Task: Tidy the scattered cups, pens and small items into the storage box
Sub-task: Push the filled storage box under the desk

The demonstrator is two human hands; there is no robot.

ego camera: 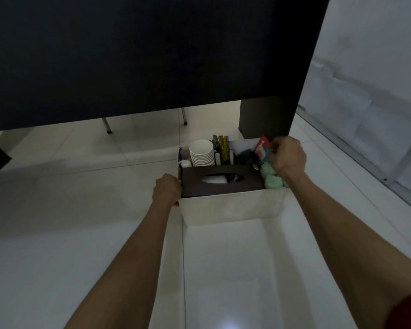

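Most things sit in the storage box [233,207] on the floor [81,210]: cups [201,153] & pens [220,148] at its far edge. Left grip [167,189] holds the box's left edge. Right grip [286,155] is curled at the far right corner, can't tell on what. Last tucking-in, I think; nxt needs a soft let-go w/o tipping cups.

Left hand [167,189]: fingertips hidden over corner of storage box [233,207], behind tissue box [221,184].
Right hand [287,157]: fingertips curled out of sight among contents; whether anything pinched, cannot tell.
Cup stack [201,153]: lower cups hidden behind tissue box; count unclear.
Pens [220,148]: lower halves hidden; markings too small to read.
Green rolls [269,174]: partly covered by right wrist.
Red packet [261,144]: print illegible, base buried.
Dark lump [246,155]: unidentifiable.
Chair legs [107,125]: tops hidden by dark panel [140,55].
Red sleeve [408,309]: cut by frame corner.
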